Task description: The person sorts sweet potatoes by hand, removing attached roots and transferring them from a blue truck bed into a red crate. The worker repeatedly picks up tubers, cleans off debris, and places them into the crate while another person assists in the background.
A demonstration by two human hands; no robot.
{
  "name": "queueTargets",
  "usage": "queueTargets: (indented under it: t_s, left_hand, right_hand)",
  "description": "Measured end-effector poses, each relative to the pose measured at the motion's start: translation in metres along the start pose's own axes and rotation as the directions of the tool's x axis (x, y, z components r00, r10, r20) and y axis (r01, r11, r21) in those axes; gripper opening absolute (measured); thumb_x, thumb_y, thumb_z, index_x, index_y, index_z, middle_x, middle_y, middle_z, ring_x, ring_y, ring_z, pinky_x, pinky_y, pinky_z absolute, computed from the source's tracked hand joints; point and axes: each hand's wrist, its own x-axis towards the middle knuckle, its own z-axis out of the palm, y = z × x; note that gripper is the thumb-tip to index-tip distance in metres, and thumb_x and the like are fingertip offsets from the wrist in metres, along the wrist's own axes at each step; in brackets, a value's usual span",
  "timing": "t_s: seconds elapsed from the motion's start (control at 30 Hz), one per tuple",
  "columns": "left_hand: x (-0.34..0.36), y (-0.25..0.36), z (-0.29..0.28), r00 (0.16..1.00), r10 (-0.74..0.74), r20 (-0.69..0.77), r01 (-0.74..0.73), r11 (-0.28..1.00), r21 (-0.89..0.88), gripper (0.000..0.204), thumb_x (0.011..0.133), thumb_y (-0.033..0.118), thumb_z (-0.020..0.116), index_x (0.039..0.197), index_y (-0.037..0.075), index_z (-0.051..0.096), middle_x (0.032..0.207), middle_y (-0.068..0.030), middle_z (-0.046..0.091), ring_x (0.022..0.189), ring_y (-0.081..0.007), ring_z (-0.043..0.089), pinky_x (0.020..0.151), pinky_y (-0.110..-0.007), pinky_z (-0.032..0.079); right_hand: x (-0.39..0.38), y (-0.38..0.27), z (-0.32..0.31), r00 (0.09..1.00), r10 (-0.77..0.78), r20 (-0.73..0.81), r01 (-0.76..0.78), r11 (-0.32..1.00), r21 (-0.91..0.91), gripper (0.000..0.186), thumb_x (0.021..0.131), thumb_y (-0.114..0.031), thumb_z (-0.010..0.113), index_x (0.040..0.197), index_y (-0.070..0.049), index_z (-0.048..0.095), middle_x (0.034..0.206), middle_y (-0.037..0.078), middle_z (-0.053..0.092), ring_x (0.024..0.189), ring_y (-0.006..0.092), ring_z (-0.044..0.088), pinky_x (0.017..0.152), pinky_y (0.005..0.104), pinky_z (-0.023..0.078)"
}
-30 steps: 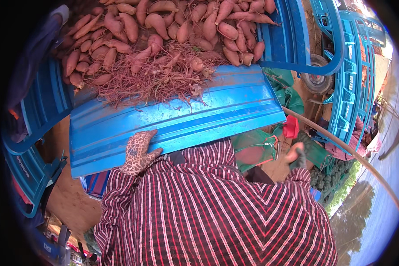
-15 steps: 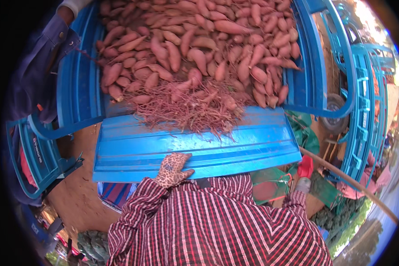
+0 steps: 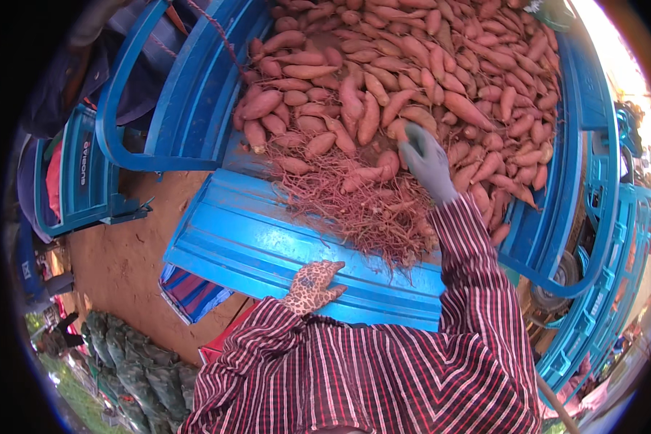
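Note:
My left hand [image 3: 315, 286], in a leopard-print glove, lies open on the lowered blue tailgate [image 3: 224, 224], thumb apart from the fingers. Reaching into a large heap of reddish sweet potatoes [image 3: 466, 112], my right hand [image 3: 427, 159], in a grey glove, has its fingers curled on a paler sweet potato [image 3: 398, 130]. A tangle of thin reddish roots [image 3: 354, 217] lies where the cargo bed meets the tailgate, below my right hand.
Blue side rails [image 3: 159, 163] frame the bed. A person in dark blue clothing [image 3: 79, 79] stands at the upper left. Other blue vehicle racks [image 3: 72, 181] flank it. A striped bag [image 3: 192, 293] and dark green filled sacks [image 3: 130, 362] sit on dirt ground [image 3: 123, 267].
My right hand has risen from beside the tailgate, low on the right, into the heap. My left hand stays on the tailgate. The view has shifted, showing more of the heap.

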Motion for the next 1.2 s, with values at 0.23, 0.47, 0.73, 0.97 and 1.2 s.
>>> queueTargets:
  t_s: [0.23,0.47,0.73,0.97,1.2]
  left_hand:
    - [0.004,0.002,0.007,0.987,-0.058,-0.152,0.040,0.992,-0.119,0.060,0.087,0.038,0.069,0.137,0.008,0.053,0.130,-0.0184,0.059,0.122,-0.0359,0.054,0.105,-0.047,0.041]
    - [0.020,-0.008,-0.026,0.965,0.011,-0.261,-0.033,0.996,-0.079,0.056,0.089,0.038,0.067,0.134,0.006,0.054,0.126,-0.0201,0.061,0.117,-0.0364,0.058,0.099,-0.046,0.047]
    - [0.138,-0.122,-0.212,0.725,0.015,-0.688,0.356,0.848,0.393,0.045,0.088,0.031,0.065,0.125,0.007,0.058,0.112,-0.0174,0.064,0.103,-0.0356,0.061,0.083,-0.048,0.050]
    - [0.236,-0.158,-0.269,0.831,-0.332,-0.447,0.550,0.618,0.562,0.055,0.084,0.034,0.069,0.128,0.003,0.055,0.116,-0.0189,0.063,0.107,-0.0339,0.060,0.087,-0.045,0.050]
    - [0.243,-0.187,-0.270,0.831,-0.363,-0.421,0.545,0.681,0.488,0.066,0.080,0.036,0.073,0.132,0.000,0.052,0.121,-0.0203,0.061,0.112,-0.0322,0.060,0.091,-0.042,0.050]
  right_hand:
    - [0.149,-0.037,0.093,0.928,0.228,0.295,-0.002,0.793,-0.609,0.084,0.082,-0.067,0.056,0.140,-0.006,0.048,0.132,0.015,0.059,0.126,0.0309,0.055,0.102,0.0539,0.041]
    - [0.119,-0.031,0.099,0.821,0.209,0.531,0.216,0.747,-0.628,0.083,0.080,-0.068,0.057,0.137,-0.008,0.050,0.140,0.014,0.051,0.127,0.0320,0.052,0.101,0.0465,0.045]
    - [0.068,0.014,0.082,0.801,0.196,0.566,0.180,0.823,-0.539,0.055,0.076,-0.043,0.071,0.121,-0.014,0.057,0.120,0.012,0.057,0.111,0.0320,0.060,0.089,0.0459,0.049]
    - [0.071,0.034,0.052,0.725,-0.126,0.678,0.335,0.924,-0.186,0.057,0.076,-0.036,0.072,0.127,-0.015,0.057,0.115,0.012,0.062,0.106,0.0320,0.061,0.091,0.0433,0.048]
    - [0.014,0.013,0.090,0.926,-0.121,0.359,0.040,0.974,0.224,0.061,0.067,-0.030,0.080,0.121,-0.007,0.060,0.115,0.015,0.063,0.107,0.0327,0.061,0.092,0.0422,0.047]
